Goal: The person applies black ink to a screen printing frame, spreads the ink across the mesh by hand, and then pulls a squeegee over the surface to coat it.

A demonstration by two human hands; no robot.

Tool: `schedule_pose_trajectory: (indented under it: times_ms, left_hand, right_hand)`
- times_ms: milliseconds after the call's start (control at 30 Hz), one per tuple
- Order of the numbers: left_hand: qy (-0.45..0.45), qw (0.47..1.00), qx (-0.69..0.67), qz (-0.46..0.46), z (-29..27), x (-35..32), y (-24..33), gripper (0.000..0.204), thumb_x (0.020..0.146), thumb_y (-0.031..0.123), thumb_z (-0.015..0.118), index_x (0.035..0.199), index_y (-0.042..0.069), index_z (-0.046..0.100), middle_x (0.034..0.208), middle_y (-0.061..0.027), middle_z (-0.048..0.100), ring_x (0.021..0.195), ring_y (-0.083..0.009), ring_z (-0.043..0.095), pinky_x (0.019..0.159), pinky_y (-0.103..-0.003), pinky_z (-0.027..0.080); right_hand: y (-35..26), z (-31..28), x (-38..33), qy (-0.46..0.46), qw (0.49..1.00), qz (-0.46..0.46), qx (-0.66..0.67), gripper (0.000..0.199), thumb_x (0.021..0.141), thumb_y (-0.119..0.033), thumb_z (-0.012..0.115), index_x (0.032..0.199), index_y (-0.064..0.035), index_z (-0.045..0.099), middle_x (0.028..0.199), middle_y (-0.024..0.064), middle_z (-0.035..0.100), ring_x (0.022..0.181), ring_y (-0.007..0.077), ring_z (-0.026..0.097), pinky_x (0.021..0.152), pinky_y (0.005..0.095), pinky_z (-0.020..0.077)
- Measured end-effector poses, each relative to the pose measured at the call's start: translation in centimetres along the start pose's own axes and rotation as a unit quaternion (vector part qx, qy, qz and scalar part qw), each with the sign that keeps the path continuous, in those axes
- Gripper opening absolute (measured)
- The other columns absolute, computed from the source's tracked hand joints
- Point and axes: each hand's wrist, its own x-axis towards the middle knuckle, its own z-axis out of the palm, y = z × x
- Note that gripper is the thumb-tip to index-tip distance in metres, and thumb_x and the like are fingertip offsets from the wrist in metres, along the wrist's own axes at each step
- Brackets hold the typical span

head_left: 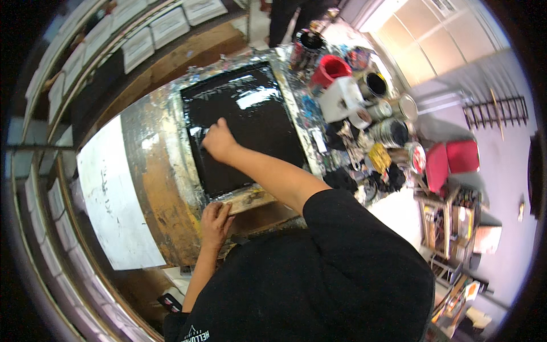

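A rectangular screen frame [250, 200] with pale, ink-stained wooden sides lies on a stained work table [149, 188]. Glossy wet black ink [250, 122] covers the area inside it. Over the left part of this black area is my right hand [219, 141], its fingers curled closed; whatever they hold, if anything, is hidden. My left hand [215, 225] is at the frame's near left corner, with its fingers bent over the wood. A white sheet [117, 199] with faint dark marks covers the left end of the table.
Along the right side crowd a red bucket [331, 69], a white jug [340, 100], several ink cans [390, 132] and a yellow rag [379, 158]. Racks with pale sheets [170, 27] line the far and left sides. A red chair [450, 159] stands farther right. Someone in dark trousers [288, 21] is beyond the table.
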Motion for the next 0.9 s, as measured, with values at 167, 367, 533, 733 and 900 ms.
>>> schedule_pose_trajectory:
  times_ms: [167, 367, 533, 733, 900]
  left_hand:
    - [-0.004, 1.0, -0.001, 0.027, -0.5, 1.0, 0.3, 0.046, 0.081, 0.016, 0.082, 0.125, 0.009, 0.071, 0.118, -0.0165, 0.062, 0.11, -0.038, 0.06, 0.094, -0.049, 0.05]
    - [-0.013, 0.999, 0.009, 0.046, -0.2, 1.0, 0.0, 0.043, 0.085, 0.019, 0.08, 0.127, 0.01, 0.07, 0.116, -0.0156, 0.063, 0.109, -0.0371, 0.059, 0.095, -0.048, 0.047]
    - [-0.028, 0.998, 0.021, 0.06, -0.4, 1.1, -0.5, 0.042, 0.088, 0.019, 0.079, 0.128, 0.008, 0.07, 0.117, -0.0155, 0.063, 0.109, -0.0367, 0.058, 0.096, -0.047, 0.047]
    - [-0.046, 0.997, 0.023, 0.058, -0.4, 1.2, 0.2, 0.041, 0.09, 0.018, 0.078, 0.128, 0.006, 0.07, 0.118, -0.017, 0.063, 0.11, -0.037, 0.058, 0.097, -0.047, 0.046]
    - [-0.033, 0.997, 0.022, 0.067, -0.4, 1.4, 0.7, 0.039, 0.091, 0.018, 0.077, 0.127, 0.005, 0.07, 0.118, -0.0175, 0.062, 0.111, -0.0372, 0.058, 0.097, -0.047, 0.046]
  right_hand:
    - [6.5, -1.9, -11.8, -0.027, 0.99, 0.127, 0.051, 0.016, 0.088, -0.016, 0.065, 0.084, -0.0202, 0.08, 0.09, 0.0023, 0.076, 0.098, 0.0226, 0.066, 0.096, 0.0525, 0.0358]
    - [7.2, -2.5, -19.4, -0.058, 0.982, 0.174, 0.042, 0.017, 0.09, -0.017, 0.062, 0.089, -0.0207, 0.078, 0.093, 0.0001, 0.072, 0.104, 0.0218, 0.062, 0.097, 0.0487, 0.0353]
    - [8.7, -3.9, -22.4, 0.203, 0.866, 0.371, 0.266, 0.019, 0.084, -0.016, 0.071, 0.1, -0.0152, 0.081, 0.095, 0.0073, 0.077, 0.095, 0.0242, 0.068, 0.094, 0.0473, 0.0422]
    - [11.6, -8.7, -35.5, 0.31, 0.711, 0.473, 0.417, 0.035, 0.08, -0.017, 0.073, 0.113, -0.0082, 0.077, 0.11, 0.0162, 0.077, 0.084, 0.0292, 0.073, 0.084, 0.0406, 0.0571]
    - [13.5, -4.1, -49.7, 0.359, 0.653, 0.603, 0.285, 0.034, 0.08, -0.014, 0.073, 0.113, -0.0074, 0.078, 0.104, 0.0166, 0.078, 0.086, 0.0263, 0.075, 0.079, 0.0365, 0.0566]
